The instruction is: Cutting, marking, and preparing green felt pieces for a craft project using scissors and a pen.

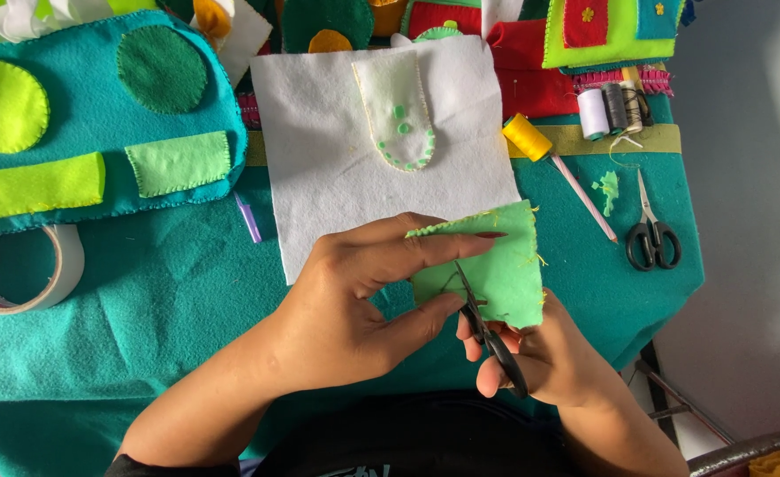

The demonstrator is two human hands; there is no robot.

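Note:
My left hand (363,291) pinches a small green felt piece (496,265) between thumb and fingers, holding it up over the teal cloth. My right hand (540,358) sits just below it, fingers through the handles of small black scissors (489,331). The scissor blades point up onto the green piece near its lower left edge. A white felt sheet (319,159) lies flat just beyond my hands, with a rounded white felt flap (397,106) stitched in green on it.
A teal felt panel (89,115) with green patches lies at left, a roll of tape (27,269) below it. A yellow thread spool (527,137), a pencil (584,199), more spools (606,110) and a second pair of scissors (650,230) lie at right near the table's edge.

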